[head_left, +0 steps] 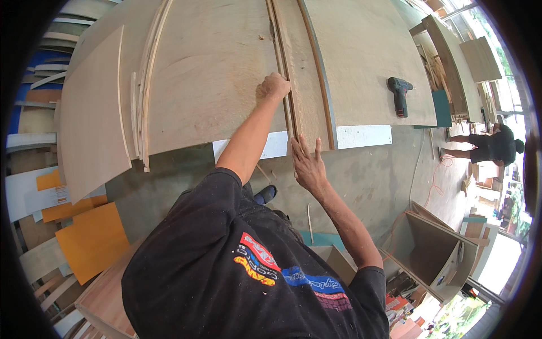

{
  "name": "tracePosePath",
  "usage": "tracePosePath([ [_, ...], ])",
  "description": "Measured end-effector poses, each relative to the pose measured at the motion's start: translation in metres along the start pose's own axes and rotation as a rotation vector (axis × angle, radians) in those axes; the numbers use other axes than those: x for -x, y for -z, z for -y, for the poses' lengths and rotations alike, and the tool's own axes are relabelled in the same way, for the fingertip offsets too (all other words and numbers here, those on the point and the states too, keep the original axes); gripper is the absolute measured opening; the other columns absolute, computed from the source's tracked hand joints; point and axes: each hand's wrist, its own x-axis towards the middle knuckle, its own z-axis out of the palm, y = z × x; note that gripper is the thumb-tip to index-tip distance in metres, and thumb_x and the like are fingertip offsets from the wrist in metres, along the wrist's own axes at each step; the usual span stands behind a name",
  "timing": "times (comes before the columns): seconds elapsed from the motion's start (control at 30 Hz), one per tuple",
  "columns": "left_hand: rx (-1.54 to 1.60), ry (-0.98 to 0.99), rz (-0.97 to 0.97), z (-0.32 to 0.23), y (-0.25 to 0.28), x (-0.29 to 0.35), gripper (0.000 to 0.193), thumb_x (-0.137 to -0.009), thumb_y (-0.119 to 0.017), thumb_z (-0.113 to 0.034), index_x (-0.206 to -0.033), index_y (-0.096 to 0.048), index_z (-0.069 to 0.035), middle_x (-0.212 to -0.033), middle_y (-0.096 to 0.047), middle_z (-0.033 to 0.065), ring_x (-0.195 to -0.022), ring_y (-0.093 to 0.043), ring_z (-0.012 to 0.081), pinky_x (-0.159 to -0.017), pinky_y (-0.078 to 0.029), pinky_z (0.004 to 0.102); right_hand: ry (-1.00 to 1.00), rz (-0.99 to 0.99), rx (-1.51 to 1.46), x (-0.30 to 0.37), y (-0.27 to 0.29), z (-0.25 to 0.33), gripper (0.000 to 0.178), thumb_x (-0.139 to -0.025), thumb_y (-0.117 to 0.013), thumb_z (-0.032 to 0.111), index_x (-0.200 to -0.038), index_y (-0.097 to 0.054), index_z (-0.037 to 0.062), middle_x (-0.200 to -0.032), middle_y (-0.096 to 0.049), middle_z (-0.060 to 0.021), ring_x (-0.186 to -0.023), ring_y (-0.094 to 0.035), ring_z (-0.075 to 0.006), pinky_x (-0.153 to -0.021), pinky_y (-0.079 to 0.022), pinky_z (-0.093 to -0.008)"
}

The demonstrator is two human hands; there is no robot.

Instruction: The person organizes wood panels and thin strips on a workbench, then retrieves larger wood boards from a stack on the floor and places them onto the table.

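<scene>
A large plywood sheet (pixel 209 73) lies across the work surface before me. Long narrow wooden strips (pixel 279 45) run over it, away from the near edge. My left hand (pixel 274 86) is closed against these strips about midway along; whatever its fingers hold is hidden. At the strips' near end, by the sheet's edge, my right hand (pixel 310 165) rests with its fingers stretched out. Just right of the strips lies a board with a dark edge (pixel 322 73). Farther right on the plywood, a cordless drill (pixel 400 95) lies on its side.
More strips (pixel 148 85) and a thin panel (pixel 96 113) lie at left. A white board (pixel 364 137) shows under the near edge. An open wooden box (pixel 423 243) stands lower right, near an orange cord (pixel 435 186). Another person (pixel 491 148) is at far right.
</scene>
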Motion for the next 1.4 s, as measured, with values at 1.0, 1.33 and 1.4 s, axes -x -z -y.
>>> tracePosePath([
  [1.0, -0.042, 0.032, 0.005, -0.014, -0.002, -0.027, 0.034, -0.088, -0.069, -0.039, -0.104, -0.074, -0.009, -0.099, -0.074, 0.0108, -0.094, -0.072, 0.0246, -0.078, -0.058, 0.0376, -0.107, 0.013, -0.087, -0.023, 0.002, -0.003, 0.064, -0.076, -0.071, 0.02, -0.137, -0.055, 0.0063, -0.158, -0.027, -0.0007, -0.151, -0.014, -0.0245, -0.113, -0.002, -0.0763],
  [1.33, -0.063, 0.033, 0.0, -0.013, -0.008, -0.054, 0.028, -0.089, -0.069, -0.033, -0.098, -0.073, -0.007, -0.094, -0.073, 0.0118, -0.087, -0.072, 0.0228, -0.071, -0.058, 0.0341, -0.115, 0.05, -0.102, -0.035, 0.011, -0.004, 0.063, -0.075, -0.071, 0.017, -0.136, -0.056, 0.0069, -0.159, -0.026, -0.0005, -0.151, -0.015, -0.0249, -0.112, -0.002, -0.0769],
  [1.4, -0.069, 0.03, -0.008, -0.018, -0.004, -0.049, 0.027, -0.088, -0.07, -0.032, -0.097, -0.074, -0.007, -0.095, -0.073, 0.0118, -0.088, -0.072, 0.0233, -0.072, -0.058, 0.0346, -0.124, 0.044, -0.096, -0.036, 0.009, -0.004, 0.063, -0.075, -0.071, 0.016, -0.136, -0.056, 0.0069, -0.16, -0.025, -0.0003, -0.151, -0.015, -0.0248, -0.112, -0.002, -0.0771],
])
